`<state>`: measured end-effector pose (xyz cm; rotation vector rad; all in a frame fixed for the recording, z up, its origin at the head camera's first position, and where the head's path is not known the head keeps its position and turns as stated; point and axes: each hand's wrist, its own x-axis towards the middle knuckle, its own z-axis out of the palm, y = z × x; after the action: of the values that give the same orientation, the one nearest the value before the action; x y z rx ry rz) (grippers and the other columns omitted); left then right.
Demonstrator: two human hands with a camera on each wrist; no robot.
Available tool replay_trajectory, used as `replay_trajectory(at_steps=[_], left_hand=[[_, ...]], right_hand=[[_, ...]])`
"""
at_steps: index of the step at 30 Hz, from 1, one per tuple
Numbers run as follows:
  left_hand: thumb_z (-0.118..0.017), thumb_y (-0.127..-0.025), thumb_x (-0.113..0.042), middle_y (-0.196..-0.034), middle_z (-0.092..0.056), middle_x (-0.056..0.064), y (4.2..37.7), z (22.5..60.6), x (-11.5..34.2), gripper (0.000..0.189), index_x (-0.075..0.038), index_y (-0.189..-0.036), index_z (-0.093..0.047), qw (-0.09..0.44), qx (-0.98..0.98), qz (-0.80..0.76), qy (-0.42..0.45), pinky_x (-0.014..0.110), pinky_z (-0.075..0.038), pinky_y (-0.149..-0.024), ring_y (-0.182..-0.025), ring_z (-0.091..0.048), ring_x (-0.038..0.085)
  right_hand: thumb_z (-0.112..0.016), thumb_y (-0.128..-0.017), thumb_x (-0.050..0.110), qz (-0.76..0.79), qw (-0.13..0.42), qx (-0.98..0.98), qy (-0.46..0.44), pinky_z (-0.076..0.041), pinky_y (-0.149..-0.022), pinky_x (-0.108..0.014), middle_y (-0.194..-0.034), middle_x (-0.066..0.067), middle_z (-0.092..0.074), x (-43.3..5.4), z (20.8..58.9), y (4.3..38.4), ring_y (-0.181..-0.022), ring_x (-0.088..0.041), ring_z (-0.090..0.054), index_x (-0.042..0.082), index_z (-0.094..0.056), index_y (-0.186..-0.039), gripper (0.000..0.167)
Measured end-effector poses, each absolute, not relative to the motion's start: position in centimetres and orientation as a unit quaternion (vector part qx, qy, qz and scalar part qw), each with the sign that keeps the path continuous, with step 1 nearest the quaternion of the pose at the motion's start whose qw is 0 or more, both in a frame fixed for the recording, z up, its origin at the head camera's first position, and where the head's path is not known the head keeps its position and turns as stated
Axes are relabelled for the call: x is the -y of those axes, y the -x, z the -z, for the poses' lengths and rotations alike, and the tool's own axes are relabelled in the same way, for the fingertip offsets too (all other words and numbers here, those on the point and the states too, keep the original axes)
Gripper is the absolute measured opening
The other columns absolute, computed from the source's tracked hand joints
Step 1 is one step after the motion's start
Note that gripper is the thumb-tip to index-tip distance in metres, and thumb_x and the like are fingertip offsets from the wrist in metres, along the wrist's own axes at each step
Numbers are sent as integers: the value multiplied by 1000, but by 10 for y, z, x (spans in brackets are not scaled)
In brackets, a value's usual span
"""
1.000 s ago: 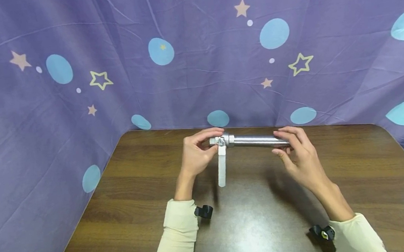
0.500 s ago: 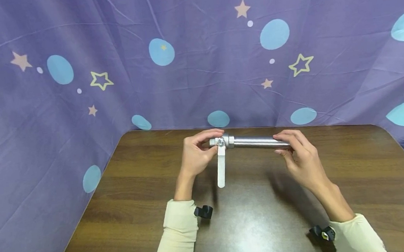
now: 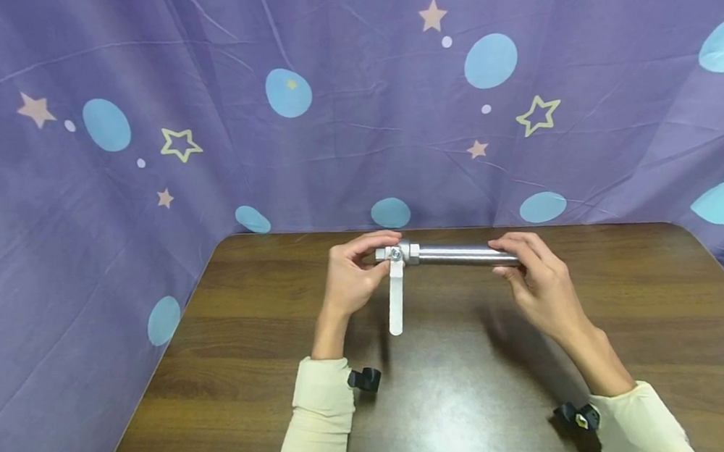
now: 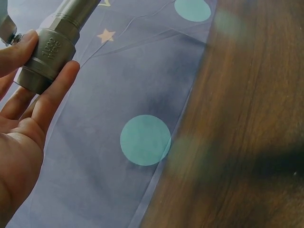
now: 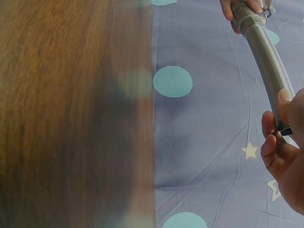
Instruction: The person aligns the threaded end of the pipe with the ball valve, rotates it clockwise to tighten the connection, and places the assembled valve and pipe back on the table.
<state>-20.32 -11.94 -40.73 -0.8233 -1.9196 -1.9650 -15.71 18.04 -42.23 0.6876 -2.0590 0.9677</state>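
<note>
A silver ball valve (image 3: 404, 252) is held above the table by my left hand (image 3: 354, 279), thumb and fingers pinching its body. Its white lever handle (image 3: 396, 303) points down toward me. Raised lettering shows on the valve body (image 4: 49, 51) in the left wrist view. Joined to the valve's right side is a smooth metal pipe (image 3: 456, 253), lying roughly level. My right hand (image 3: 540, 281) grips the pipe's far right end with thumb and fingers. In the right wrist view the pipe (image 5: 267, 64) runs from the valve down to that hand (image 5: 287, 156).
A brown wooden table (image 3: 255, 411) lies beneath both hands. Behind and to the left hangs a purple curtain (image 3: 354, 139) printed with stars and blue ovals, close against the table's back edge. Black wrist mounts (image 3: 365, 380) sit at both cuffs.
My right hand's thumb and fingers have closed in on the pipe's end, shifting slightly since a second ago. The lever has swung very slightly left. My left hand stays in place.
</note>
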Motion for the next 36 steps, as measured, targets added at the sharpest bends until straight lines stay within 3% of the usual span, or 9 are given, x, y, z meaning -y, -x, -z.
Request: replay_trajectory(at_steps=[8, 13, 22, 25, 31, 36], left_hand=[[-66, -76, 24, -120, -73, 38, 203, 408, 120, 33, 18, -108, -74, 136, 656, 682, 293, 24, -65, -94, -112, -73, 5], [-66, -75, 25, -120, -73, 37, 203, 408, 121, 33, 18, -107, -74, 139, 657, 681, 293, 22, -66, -89, -112, -74, 4], [-67, -75, 25, -119, -73, 38, 203, 408, 121, 33, 18, -107, -74, 142, 652, 683, 297, 19, -64, -90, -112, -74, 5], [-67, -75, 26, -119, -73, 37, 203, 408, 121, 33, 18, -106, -74, 145, 652, 683, 294, 21, -65, -91, -112, -74, 5], [-68, -75, 25, -120, -73, 37, 203, 407, 120, 33, 18, -107, -74, 147, 654, 683, 291, 25, -65, -95, -112, -74, 6], [-68, -76, 22, -120, -73, 36, 204, 407, 120, 33, 17, -108, -74, 147, 656, 681, 289, 26, -64, -97, -113, -74, 6]], right_hand=[[-80, -83, -14, -363, 354, 821, -261, -45, -80, -9, -119, -15, -73, -183, 424, 156, -95, -11, -62, 3, -73, -130, 50], [-78, -89, -8, -347, 337, 837, -257, -45, -79, -12, -119, -15, -73, -185, 425, 156, -91, -9, -59, 3, -72, -132, 45], [-78, -89, -8, -347, 329, 840, -256, -45, -81, -9, -120, -14, -73, -185, 425, 155, -93, -9, -60, 2, -71, -133, 45], [-79, -87, -10, -348, 329, 838, -262, -46, -80, -8, -121, -15, -72, -184, 425, 156, -92, -10, -61, 1, -70, -134, 49], [-86, -81, -9, -360, 320, 836, -261, -38, -61, -9, -130, -20, -62, -184, 425, 155, -70, -11, -49, 1, -67, -135, 59], [-84, -75, -20, -368, 341, 822, -269, -40, -62, -12, -126, -20, -64, -181, 424, 156, -74, -12, -50, -1, -70, -129, 58]])
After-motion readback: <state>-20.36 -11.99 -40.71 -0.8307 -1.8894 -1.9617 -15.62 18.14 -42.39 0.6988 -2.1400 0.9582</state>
